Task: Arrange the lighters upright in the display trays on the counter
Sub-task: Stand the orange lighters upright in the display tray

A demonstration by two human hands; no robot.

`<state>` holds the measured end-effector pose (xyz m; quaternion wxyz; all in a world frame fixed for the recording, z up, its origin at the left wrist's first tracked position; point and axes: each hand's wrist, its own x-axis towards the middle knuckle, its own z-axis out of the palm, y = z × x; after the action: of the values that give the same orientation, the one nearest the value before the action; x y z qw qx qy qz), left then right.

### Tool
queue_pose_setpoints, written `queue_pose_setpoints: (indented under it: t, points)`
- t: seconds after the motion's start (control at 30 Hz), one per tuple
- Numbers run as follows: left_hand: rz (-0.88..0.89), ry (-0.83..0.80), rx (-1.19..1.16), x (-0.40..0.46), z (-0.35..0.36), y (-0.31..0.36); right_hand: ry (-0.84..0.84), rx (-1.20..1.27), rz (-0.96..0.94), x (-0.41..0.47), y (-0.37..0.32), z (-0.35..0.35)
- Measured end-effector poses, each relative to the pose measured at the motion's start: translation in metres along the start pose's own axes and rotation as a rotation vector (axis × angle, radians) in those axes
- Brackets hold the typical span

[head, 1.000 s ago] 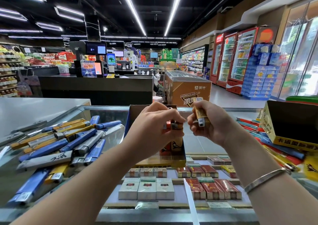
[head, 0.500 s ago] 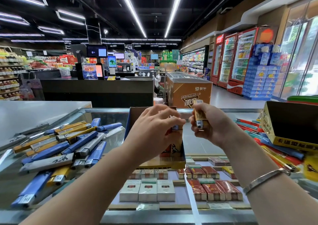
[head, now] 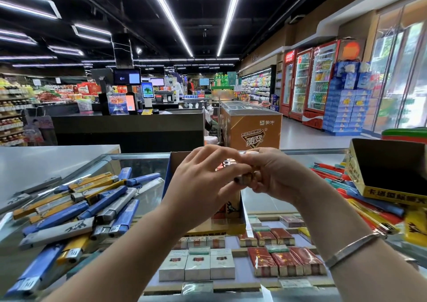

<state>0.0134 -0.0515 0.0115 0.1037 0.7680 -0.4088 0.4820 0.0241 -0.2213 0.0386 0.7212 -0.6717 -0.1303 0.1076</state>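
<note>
A blue and yellow cardboard display tray (head: 231, 226) stands on the glass counter, with a few red and orange lighters (head: 227, 209) upright inside. Above it my right hand (head: 279, 177) grips a yellow lighter (head: 248, 178), tilted low towards the tray. My left hand (head: 203, 184) meets it from the left, its curled fingers over the lighter tops and its thumb pinching the same lighter's end. A pile of blue, yellow and grey loose lighters (head: 80, 209) lies on the counter at the left.
A second yellow display tray (head: 388, 191) sits tilted at the right on a heap of red, blue and yellow lighters (head: 335, 181). Cigarette packs (head: 196, 264) lie under the counter glass. A white counter (head: 46, 161) adjoins at the far left.
My right hand has lowered the yellow lighter from upright and brought it left against my left hand. Both hands now touch over the tray.
</note>
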Motion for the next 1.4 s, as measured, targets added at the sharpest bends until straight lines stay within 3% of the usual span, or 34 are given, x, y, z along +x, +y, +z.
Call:
queue_pose_setpoints:
  t: [0.1, 0.27, 0.47, 0.63, 0.87, 1.4]
  points:
    - [0.003, 0.056, -0.054, 0.002, -0.005, 0.004, -0.021, 0.002, 0.004, 0.001, 0.0, -0.001]
    - [-0.166, 0.121, -0.256, 0.008, -0.018, 0.007, 0.189, -0.149, 0.011, 0.009, 0.005, -0.004]
    - [-0.315, -0.013, -0.302, 0.003, -0.025, -0.002, 0.355, -0.29, -0.009, 0.019, 0.018, -0.006]
    - [-0.23, -0.114, -0.225, 0.002, -0.023, -0.002, 0.297, -0.338, 0.028, 0.023, 0.023, -0.002]
    - [-0.246, -0.107, -0.239, 0.0, -0.014, 0.001, 0.271, -0.369, 0.06, 0.024, 0.024, 0.002]
    - [-0.04, -0.152, 0.095, 0.002, -0.009, 0.003, 0.261, -0.374, 0.061, 0.023, 0.024, 0.002]
